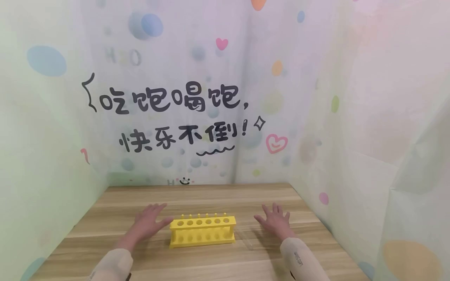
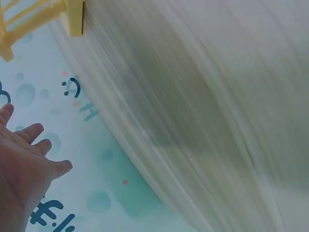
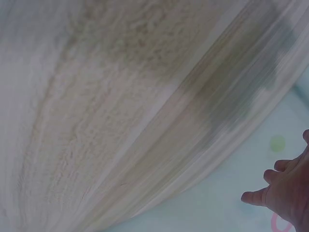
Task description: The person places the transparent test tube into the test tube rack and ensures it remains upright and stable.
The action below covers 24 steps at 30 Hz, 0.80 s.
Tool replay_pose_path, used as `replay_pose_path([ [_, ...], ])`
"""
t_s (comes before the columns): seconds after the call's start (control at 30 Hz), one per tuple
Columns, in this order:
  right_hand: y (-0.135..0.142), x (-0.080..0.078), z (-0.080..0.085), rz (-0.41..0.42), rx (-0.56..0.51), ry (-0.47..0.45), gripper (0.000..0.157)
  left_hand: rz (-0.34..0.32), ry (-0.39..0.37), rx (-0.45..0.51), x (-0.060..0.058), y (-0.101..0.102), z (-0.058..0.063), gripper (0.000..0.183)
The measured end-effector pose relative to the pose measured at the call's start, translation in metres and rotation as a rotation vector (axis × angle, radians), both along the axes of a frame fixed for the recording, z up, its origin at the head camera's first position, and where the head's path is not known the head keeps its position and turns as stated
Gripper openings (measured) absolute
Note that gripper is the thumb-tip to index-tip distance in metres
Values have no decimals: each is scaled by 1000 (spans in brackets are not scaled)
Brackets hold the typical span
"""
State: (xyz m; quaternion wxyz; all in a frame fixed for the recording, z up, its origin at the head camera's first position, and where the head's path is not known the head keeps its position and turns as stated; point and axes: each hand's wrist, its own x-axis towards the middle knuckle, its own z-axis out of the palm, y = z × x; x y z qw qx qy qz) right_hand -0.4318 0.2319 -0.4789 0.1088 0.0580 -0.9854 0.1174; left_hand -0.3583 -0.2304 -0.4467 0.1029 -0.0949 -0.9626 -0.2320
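A yellow test tube rack [image 1: 202,226], with a row of several holes on top and thin pegs behind, stands upright on the wooden table. Just right of it lies a clear glass tube [image 1: 246,239], faint against the wood grain. My left hand [image 1: 149,221] is spread to the left of the rack, its thumb close to the rack's left end; it holds nothing. On the other side, my right hand [image 1: 275,221] has its fingers apart, past the tube, and is likewise bare. The left wrist view catches a corner of the rack [image 2: 74,19] at top left.
The wood-grain table [image 1: 200,195] ends at a back wall hung with a white printed sheet [image 1: 197,164] bearing dark lettering, dots and hearts. Similar sheeting [image 1: 351,164] closes in the right side, and a pale sheet [image 1: 42,136] the left.
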Motion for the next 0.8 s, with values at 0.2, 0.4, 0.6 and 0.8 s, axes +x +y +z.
replay_pose_path([
  [0.2,-3,1,2,-1,-9,-14,72,-38,7,22,0,5,-1,79],
  [0.4,-8,3,6,-3,-37,-29,72,-84,66,49,0,8,-4,69],
  [0.6,-12,5,7,-5,-45,-22,69,-115,22,129,1,10,-7,61],
  [0.8,-17,8,9,4,-65,-24,66,-139,1,186,3,10,-9,51],
])
